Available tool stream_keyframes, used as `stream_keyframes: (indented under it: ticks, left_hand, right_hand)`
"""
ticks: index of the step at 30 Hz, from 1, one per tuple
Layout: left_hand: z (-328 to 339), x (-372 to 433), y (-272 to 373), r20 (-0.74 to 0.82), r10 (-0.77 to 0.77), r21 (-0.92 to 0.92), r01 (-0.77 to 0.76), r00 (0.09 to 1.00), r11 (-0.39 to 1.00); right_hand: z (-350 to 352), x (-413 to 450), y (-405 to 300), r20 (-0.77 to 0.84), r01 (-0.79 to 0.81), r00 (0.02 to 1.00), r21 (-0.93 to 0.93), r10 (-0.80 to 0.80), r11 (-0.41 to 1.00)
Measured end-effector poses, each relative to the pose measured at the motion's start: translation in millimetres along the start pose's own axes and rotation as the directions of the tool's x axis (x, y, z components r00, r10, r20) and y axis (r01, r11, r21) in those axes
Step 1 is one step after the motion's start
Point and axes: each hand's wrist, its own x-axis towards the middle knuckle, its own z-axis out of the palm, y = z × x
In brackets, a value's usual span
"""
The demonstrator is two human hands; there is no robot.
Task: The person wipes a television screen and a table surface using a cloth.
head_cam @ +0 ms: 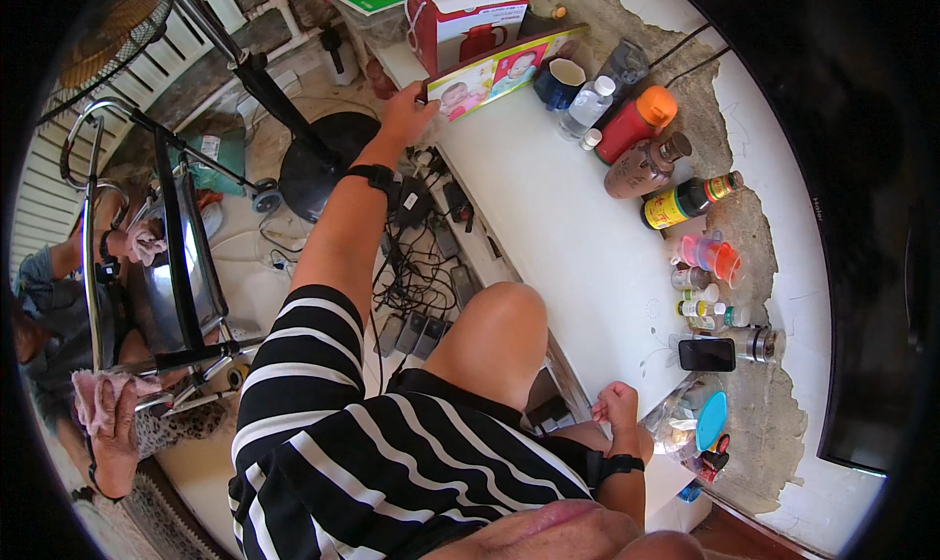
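Note:
At the far end of the white table (514, 185), my left hand (407, 116) grips the near end of a long picture frame (470, 90) with baby photos. The frame stands on its edge, leaning against a red and white box (470, 17). My right hand (615, 406) is curled with nothing seen in it, beside the table's near edge. Along the wall side stand a dark blue mug (559, 83), a clear plastic bottle (587, 108), a red flask with an orange lid (635, 123), a brown ceramic bottle (642, 167) and a dark glass bottle (690, 202).
A phone (706, 355), small jars and a clear container with a blue lid (711, 420) lie further along. Tangled cables and power adapters (418, 266) fill the floor beside the table. Another person, left, holds pink cloths (110, 395) at a metal-framed chair (176, 266). A fan base (330, 160) stands nearby.

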Motion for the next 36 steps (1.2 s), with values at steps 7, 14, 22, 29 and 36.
stream_keyframes:
  ticks: [7,14,22,29,36]
  left_hand:
    - [-3.6,-12.1,34.5,0.108,-0.074,0.144,0.058,0.991,0.988]
    - [29.2,-51.9,83.6,-0.046,-0.153,0.209,0.160,0.987,0.965]
    - [37.3,-77.2,109.0,-0.002,-0.064,0.095,0.064,0.998,0.993]
    - [13.7,-82.8,79.0,0.274,0.011,-0.023,-0.005,0.962,1.000]
    - [18.1,-70.5,95.5,0.389,-0.009,0.161,-0.058,0.921,0.985]
  right_hand:
    - [0.7,1.2,1.1,-0.014,0.001,1.000,0.014,-0.001,1.000]
    - [-0.3,1.3,1.1,0.002,-0.029,1.000,0.015,0.029,0.999]
    - [-1.0,1.4,0.3,-0.002,-0.041,0.999,0.004,0.041,0.999]
    - [-1.7,3.7,0.1,0.007,-0.043,0.999,0.008,0.043,0.999]
    - [11.0,35.8,-40.0,0.132,0.385,0.921,-0.147,-0.367,0.911]
